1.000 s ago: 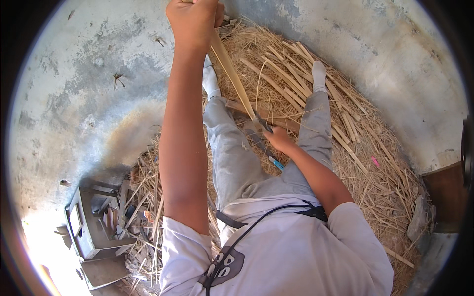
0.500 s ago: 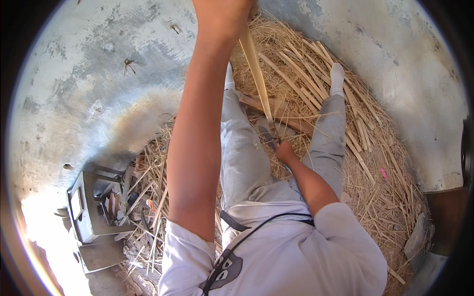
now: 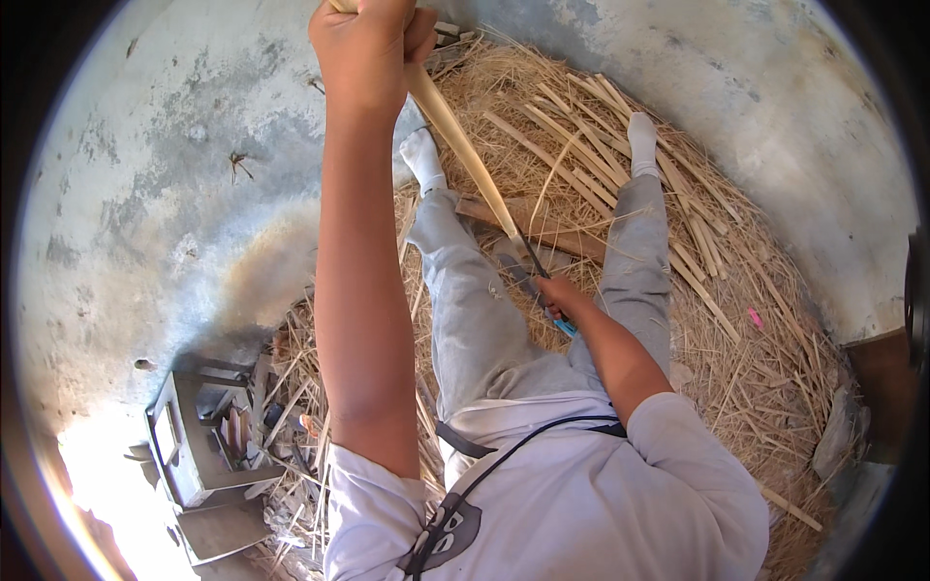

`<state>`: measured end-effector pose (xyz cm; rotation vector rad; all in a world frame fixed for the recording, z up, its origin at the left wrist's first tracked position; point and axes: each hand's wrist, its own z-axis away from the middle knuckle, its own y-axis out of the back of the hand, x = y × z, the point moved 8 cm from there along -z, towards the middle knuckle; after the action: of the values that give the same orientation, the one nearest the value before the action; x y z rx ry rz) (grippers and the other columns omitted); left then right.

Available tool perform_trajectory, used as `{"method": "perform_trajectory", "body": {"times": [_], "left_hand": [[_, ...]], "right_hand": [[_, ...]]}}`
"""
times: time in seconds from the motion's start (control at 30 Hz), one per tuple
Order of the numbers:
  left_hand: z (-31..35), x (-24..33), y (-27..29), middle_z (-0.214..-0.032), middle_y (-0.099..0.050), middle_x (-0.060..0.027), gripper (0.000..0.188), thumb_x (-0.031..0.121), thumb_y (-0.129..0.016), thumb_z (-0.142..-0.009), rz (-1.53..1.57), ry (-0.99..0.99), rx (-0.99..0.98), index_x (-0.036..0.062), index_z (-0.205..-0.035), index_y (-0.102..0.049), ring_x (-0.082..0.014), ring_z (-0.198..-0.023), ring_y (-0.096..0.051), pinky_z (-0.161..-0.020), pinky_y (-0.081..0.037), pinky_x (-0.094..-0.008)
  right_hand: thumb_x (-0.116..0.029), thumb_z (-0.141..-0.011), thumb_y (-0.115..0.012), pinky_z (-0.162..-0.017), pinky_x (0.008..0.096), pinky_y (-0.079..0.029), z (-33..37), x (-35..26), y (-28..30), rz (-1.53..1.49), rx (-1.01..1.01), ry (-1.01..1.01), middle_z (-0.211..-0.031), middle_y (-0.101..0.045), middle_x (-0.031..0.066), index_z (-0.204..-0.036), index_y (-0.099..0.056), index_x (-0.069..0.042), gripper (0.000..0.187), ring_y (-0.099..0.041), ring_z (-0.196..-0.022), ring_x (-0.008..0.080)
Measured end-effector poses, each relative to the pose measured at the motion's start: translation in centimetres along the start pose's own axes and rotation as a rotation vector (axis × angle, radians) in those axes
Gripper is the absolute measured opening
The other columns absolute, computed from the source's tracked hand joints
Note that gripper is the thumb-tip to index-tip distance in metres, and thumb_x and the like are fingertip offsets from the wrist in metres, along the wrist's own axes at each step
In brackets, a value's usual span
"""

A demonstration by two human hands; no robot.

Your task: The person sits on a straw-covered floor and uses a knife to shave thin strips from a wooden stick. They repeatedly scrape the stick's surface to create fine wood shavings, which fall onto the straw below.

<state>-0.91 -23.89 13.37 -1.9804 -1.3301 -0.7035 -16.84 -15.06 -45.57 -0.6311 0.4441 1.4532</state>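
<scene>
My left hand (image 3: 363, 53) is raised at the upper edge, fingers wrapped round a long pale bamboo strip (image 3: 463, 145). Down toward my lap, the strip's lower end meets a thin dark blade (image 3: 532, 256). Between my legs, my right hand (image 3: 565, 295) is closed on a knife, whose handle is mostly hidden by the fingers. A wider grey blade-like piece (image 3: 516, 271) shows just beside that hand, and a bit of blue (image 3: 565, 327) sits below it; how they join the knife cannot be made out.
A wooden board (image 3: 572, 240) lies across the floor between my outstretched legs. Split strips (image 3: 581, 145) and shavings (image 3: 765, 387) cover the floor, with a pink scrap (image 3: 756, 318) at right. A wooden box-like frame (image 3: 208, 441) stands at left. Weathered walls (image 3: 174, 145) curve around.
My left hand has moved left with the strip, which now slants more. My left foot has come into sight beside it. The right hand stays nearly in place, and the view has shifted slightly.
</scene>
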Motion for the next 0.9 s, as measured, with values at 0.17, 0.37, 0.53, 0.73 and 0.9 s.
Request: {"method": "perform_trajectory", "body": {"times": [0.17,0.37,0.53,0.73,0.9], "left_hand": [[-0.1,0.4,0.5,-0.059,-0.034,0.0060,0.029,0.006,-0.062,-0.089,-0.023,-0.048,0.054,0.0146,-0.071,-0.041,-0.0059,-0.046,-0.028,-0.044,-0.021,-0.0265],[0.0,0.9,1.5,-0.059,-0.033,0.0059,0.032,-0.001,-0.064,-0.085,0.001,-0.065,0.145,0.0132,-0.068,-0.041,-0.0044,-0.047,-0.026,-0.045,-0.019,-0.0260],[-0.5,0.8,1.2,-0.058,-0.031,0.0063,0.032,-0.001,-0.063,-0.086,-0.009,-0.090,0.146,0.0132,-0.068,-0.040,-0.0042,-0.046,-0.025,-0.045,-0.018,-0.0260],[-0.4,0.3,0.9,-0.057,-0.027,0.0068,0.037,-0.001,-0.063,-0.086,0.033,0.015,0.043,0.0153,-0.066,-0.037,-0.0049,-0.047,-0.023,-0.045,-0.018,-0.0260],[-0.8,0.2,-0.1,-0.057,-0.028,0.0070,0.040,-0.001,-0.065,-0.087,0.080,0.060,-0.037,0.0183,-0.066,-0.037,-0.0060,-0.048,-0.022,-0.044,-0.019,-0.0267]], "right_hand": [[-0.032,-0.090,-0.061,-0.034,0.0336,-0.030,0.1,-0.9,-1.7,-0.640,-0.693,-0.264,-0.050,-0.036,-0.0015,-0.070,-0.045,-0.009,0.034,-0.035,-0.035,0.0141],[-0.033,-0.091,-0.062,-0.048,0.0430,-0.044,2.5,-5.5,-1.1,0.407,0.170,0.528,-0.053,-0.053,0.0126,-0.072,-0.056,0.000,0.040,-0.055,-0.045,0.0274],[-0.034,-0.097,-0.059,-0.059,0.0473,-0.045,6.9,-10.9,-5.1,0.487,0.268,0.903,-0.061,-0.057,0.0172,-0.083,-0.059,0.002,0.039,-0.059,-0.057,0.0336],[-0.036,-0.102,-0.054,-0.063,0.0484,-0.048,14.1,-12.8,-7.4,0.450,0.273,1.084,-0.069,-0.062,0.0200,-0.100,-0.062,0.001,0.037,-0.063,-0.064,0.0394],[-0.030,-0.097,-0.058,-0.053,0.0428,-0.050,1.4,-3.5,-4.1,0.365,0.292,0.584,-0.065,-0.061,0.0157,-0.102,-0.060,0.003,0.033,-0.061,-0.052,0.0292]]}}
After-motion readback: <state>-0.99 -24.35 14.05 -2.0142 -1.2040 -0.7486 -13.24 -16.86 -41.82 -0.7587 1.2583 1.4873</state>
